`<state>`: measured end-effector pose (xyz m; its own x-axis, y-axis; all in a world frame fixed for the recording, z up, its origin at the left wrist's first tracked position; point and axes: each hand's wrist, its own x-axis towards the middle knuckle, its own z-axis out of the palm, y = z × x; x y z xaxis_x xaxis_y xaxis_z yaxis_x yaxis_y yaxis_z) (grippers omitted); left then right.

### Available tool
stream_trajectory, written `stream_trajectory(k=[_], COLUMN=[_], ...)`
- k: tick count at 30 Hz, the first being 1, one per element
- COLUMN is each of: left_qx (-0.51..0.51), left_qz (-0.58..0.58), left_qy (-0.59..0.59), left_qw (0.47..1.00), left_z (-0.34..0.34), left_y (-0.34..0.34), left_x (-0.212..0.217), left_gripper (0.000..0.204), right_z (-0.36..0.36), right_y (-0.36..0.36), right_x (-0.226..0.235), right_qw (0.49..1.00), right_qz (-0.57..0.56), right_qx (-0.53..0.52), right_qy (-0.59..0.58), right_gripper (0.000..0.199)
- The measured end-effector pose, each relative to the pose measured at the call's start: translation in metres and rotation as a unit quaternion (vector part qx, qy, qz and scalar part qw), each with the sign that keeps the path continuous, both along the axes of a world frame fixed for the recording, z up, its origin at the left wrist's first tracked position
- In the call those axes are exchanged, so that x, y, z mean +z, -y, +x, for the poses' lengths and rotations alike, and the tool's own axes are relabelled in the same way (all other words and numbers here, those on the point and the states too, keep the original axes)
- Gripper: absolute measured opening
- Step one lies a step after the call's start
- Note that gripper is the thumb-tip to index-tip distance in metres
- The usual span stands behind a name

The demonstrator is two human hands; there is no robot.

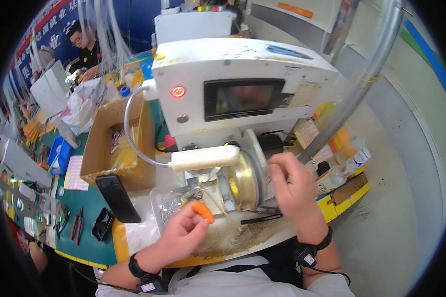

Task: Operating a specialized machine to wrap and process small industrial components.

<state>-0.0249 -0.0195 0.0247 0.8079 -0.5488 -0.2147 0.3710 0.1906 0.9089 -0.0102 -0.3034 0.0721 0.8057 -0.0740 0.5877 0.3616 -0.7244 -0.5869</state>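
My left hand (186, 231) is in front of the machine, its fingers curled and an orange finger cot (203, 212) on one fingertip. Anything between the fingers is too small to make out. Thin wooden sticks (215, 204) lie just beyond it. My right hand (293, 185) is closed at the right side of a grey-rimmed disc (255, 163); what its fingertips grip is hidden. Left of the disc sits a yellow brass-coloured wheel (244, 183). Above it, a cream-coloured bar-shaped cover (203, 159) ends in a metal flexible hose. Both wrists wear black straps with small boxes.
The white machine (193, 119) has a dark screen (244, 99) and a lit red button (178, 91). A clear tray (159, 210) holds small metal parts. Leftward are a phone (116, 198), a cardboard box (94, 166) and red-handled pliers (78, 225). A metal pole (354, 99) rises at right. Another person (86, 54) works far left.
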Motion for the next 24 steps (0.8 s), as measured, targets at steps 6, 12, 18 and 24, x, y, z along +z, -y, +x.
stream_trajectory(k=[6,12,18,24], left_qx=[0.179,0.229,0.208,0.203], left_qz=[0.276,0.296,0.306,0.291], left_qy=[0.393,0.386,0.356,0.382], left_qw=[0.859,0.843,0.858,0.853], left_z=[0.03,0.038,0.031,0.035], left_y=[-0.04,-0.039,-0.037,-0.028], left_x=[0.013,-0.003,-0.018,-0.022], left_gripper=[0.009,0.006,0.009,0.012], right_z=[-0.01,-0.009,-0.008,-0.009], right_y=[0.014,0.008,0.011,0.022], right_x=[-0.033,-0.038,-0.047,-0.04], right_qw=[0.998,0.996,0.993,0.978], right_qz=[0.051,0.017,0.018,0.069], right_qx=[-0.031,-0.085,-0.113,-0.196], right_qy=[-0.025,0.009,0.012,0.024], right_gripper=[0.014,0.018,0.019,0.018])
